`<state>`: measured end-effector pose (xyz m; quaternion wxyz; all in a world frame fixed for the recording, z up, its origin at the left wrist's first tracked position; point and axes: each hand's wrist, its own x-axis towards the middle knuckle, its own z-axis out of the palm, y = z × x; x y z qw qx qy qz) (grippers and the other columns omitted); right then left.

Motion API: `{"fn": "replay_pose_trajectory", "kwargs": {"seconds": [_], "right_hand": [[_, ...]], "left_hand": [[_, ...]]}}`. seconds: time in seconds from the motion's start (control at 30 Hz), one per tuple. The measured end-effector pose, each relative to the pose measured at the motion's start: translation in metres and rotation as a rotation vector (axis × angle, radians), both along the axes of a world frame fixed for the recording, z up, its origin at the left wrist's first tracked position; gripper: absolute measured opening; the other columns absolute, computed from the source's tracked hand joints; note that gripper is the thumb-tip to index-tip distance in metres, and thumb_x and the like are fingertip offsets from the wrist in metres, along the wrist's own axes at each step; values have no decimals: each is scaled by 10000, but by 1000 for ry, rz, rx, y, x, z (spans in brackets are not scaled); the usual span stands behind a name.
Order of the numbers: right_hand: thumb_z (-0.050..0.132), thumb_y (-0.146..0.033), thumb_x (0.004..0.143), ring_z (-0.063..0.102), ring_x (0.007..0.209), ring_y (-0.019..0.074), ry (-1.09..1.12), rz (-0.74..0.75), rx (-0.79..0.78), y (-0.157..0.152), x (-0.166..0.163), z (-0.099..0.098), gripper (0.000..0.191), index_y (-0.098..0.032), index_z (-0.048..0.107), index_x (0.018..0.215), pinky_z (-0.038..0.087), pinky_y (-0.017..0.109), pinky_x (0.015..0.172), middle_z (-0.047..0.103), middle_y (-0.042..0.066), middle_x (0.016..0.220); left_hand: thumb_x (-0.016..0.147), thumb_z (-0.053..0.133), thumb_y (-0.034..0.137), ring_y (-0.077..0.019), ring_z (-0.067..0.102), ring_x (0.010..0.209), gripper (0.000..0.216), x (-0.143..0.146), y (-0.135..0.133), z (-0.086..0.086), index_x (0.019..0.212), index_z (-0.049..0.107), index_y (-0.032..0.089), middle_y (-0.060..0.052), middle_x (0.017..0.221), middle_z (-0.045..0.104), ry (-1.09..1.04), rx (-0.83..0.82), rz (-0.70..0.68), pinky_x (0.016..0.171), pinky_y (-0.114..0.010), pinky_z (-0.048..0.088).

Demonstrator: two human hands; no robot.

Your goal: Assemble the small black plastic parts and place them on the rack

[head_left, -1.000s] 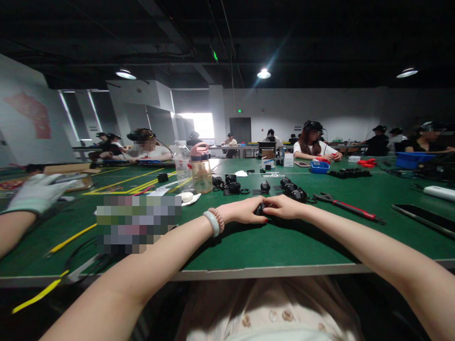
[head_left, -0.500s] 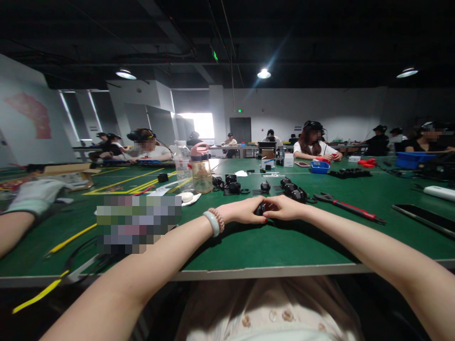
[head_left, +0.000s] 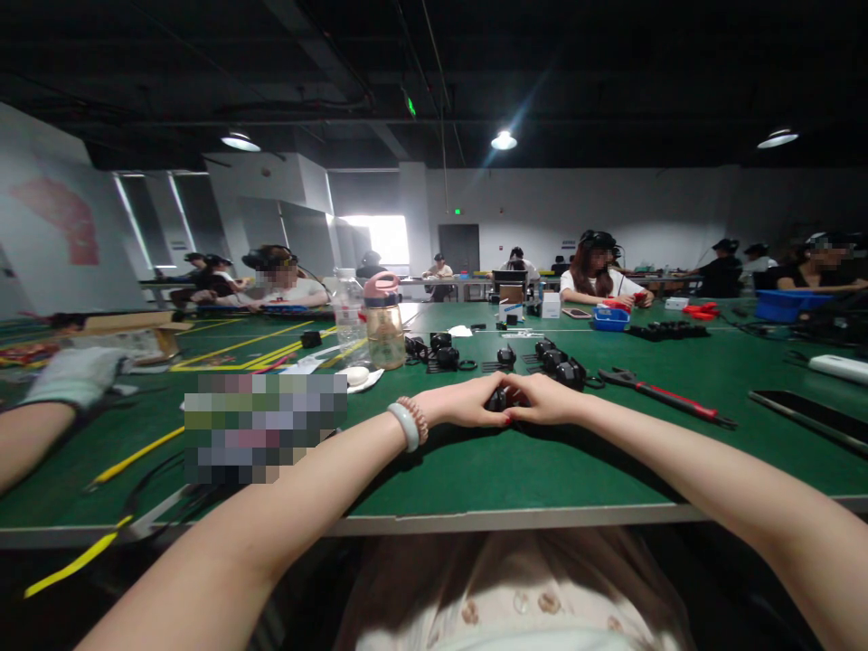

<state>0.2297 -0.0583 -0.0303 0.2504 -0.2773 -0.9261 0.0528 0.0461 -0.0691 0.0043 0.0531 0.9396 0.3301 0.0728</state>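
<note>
Both my hands meet over the green table (head_left: 434,484), fingers curled round a small black part (head_left: 498,399). My left hand (head_left: 470,401), with a pale bangle and a beaded band at its wrist, grips it from the left. From the other side my right hand (head_left: 542,398) holds the same part, and the fingertips of both hands come together at its near side. Much of the part is hidden by the fingers, so its exact kind cannot be made out. Just beyond my hands lie several similar black parts (head_left: 561,363).
Pliers (head_left: 668,395) with red-black handles and a phone (head_left: 814,418) lie to the right. A drinking bottle (head_left: 385,330), a clear plastic bottle (head_left: 349,316) and a blurred-out item (head_left: 264,425) are on the left. A co-worker's gloved hand (head_left: 74,375) is at far left. Blue bins (head_left: 611,319) stand farther back.
My fingers have shifted slightly around the black part, and my fingertips are closer together. The co-worker's gloved hand at the left has moved a little to the right.
</note>
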Motion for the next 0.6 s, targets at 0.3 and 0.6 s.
{"fn": "replay_pose_trajectory", "kwargs": {"seconds": [0.3, 0.6], "right_hand": [[503, -305, 720, 578, 781, 169, -16, -8, 9, -1, -1, 2, 374, -173, 440, 1064, 415, 259, 675, 614, 59, 883], [474, -315, 743, 572, 772, 165, -24, 3, 1, 0, -1, 2, 333, -166, 465, 1042, 407, 248, 666, 612, 60, 889]], "left_hand": [[688, 486, 451, -188, 498, 911, 457, 1, -3, 2, 1038, 382, 175, -67, 1048, 503, 9, -19, 22, 741, -259, 383], [686, 489, 432, -182, 505, 880, 427, 2, -4, 4, 1016, 403, 175, -58, 1009, 517, 27, -7, 33, 719, -254, 383]]}}
